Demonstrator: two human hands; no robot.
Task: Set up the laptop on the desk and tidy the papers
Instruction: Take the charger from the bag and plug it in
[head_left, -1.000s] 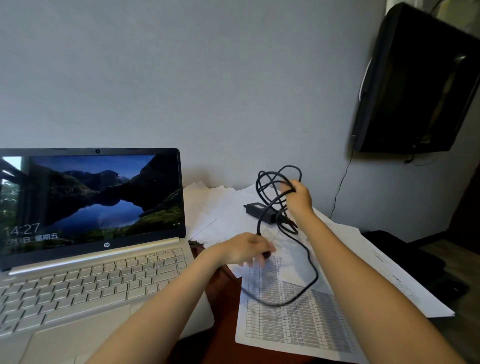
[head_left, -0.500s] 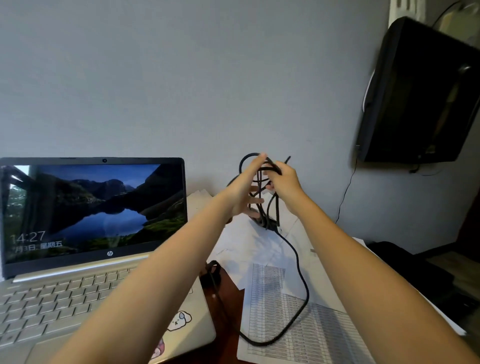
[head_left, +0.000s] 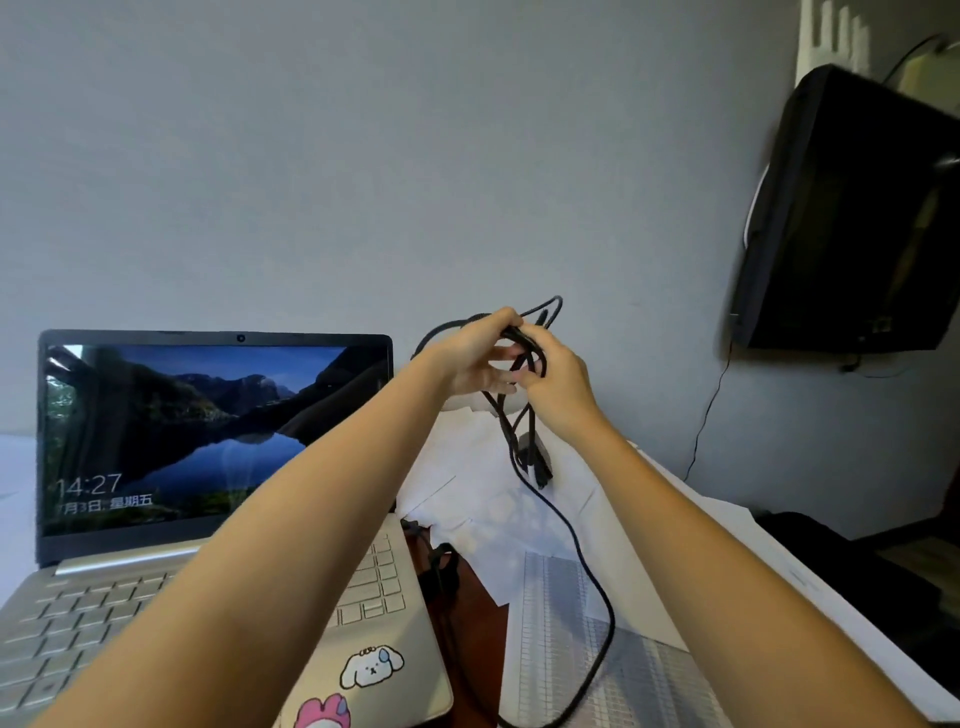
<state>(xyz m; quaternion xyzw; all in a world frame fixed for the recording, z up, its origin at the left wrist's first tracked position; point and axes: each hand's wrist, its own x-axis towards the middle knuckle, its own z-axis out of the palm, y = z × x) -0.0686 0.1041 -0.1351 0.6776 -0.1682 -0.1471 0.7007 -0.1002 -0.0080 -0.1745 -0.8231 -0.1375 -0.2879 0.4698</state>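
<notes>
open laptop (head_left: 208, 441) left, papers (head_left: 467, 467) under dangling cable (head_left: 607, 603), wall screen (head_left: 852, 218) right

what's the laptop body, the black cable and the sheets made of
The laptop body: pale gold-silver with a satin sheen, painted plastic or aluminium, can't tell which. The cable: matte black, hangs in loose loops, so probably rubbery plastic sheathing. The sheets: thin white paper, matte, lying flat and overlapping, one printed with a grid.

One laptop (head_left: 208, 441), one charger (head_left: 535, 460), two hands (head_left: 467, 358) (head_left: 558, 387), two stickers (head_left: 371, 667) (head_left: 322, 712).
</notes>
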